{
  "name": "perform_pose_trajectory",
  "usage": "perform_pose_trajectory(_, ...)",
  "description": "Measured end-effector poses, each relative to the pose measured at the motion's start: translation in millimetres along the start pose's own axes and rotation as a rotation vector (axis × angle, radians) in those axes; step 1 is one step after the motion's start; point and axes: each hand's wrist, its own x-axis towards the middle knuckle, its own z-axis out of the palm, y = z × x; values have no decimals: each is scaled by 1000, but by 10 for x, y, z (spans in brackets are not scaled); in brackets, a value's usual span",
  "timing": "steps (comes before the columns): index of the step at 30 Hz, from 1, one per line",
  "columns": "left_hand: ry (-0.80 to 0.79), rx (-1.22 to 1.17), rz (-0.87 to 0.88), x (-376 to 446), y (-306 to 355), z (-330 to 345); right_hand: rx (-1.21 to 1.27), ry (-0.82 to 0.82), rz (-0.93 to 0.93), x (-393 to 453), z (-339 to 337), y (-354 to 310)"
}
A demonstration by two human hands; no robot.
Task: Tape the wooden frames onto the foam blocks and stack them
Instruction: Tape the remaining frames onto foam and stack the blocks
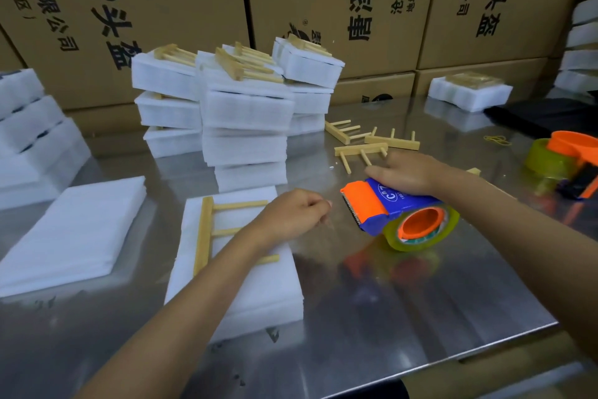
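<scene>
Your left hand (291, 214) hovers with fingers loosely curled, holding nothing that shows, at the right edge of the foam block (236, 269), over the wooden frame (207, 230) lying on it. That pale frame, one bar with three prongs, lies loose and untaped; a nudge could skew it. To the right, your right hand (407, 173) grips the tape dispenser (388, 211) on the bench (404, 301); mind its serrated blade. Finished stacks (239, 113) stand beyond both hands.
</scene>
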Motion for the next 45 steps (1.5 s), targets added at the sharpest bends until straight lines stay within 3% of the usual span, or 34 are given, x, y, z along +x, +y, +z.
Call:
perform_pose_trajectory(11, 60, 125, 126, -46, -35, -7, 43, -60, 41, 99, -97, 63)
perform_pose_trajectory(20, -44, 311, 46, 7, -2, 80, -80, 9, 0, 47, -72, 102)
perform_pose_trajectory(28, 44, -56, 107, 23, 9, 41, -283, 87, -93, 31, -2, -35)
perform_pose_trajectory(33, 72, -5, 97, 10, 0, 62, -417, 141, -108, 43, 97, -202)
perform_pose_trajectory(45, 104, 116, 145, 16, -12, 97, -404, 196, 31, -48, 165, -336)
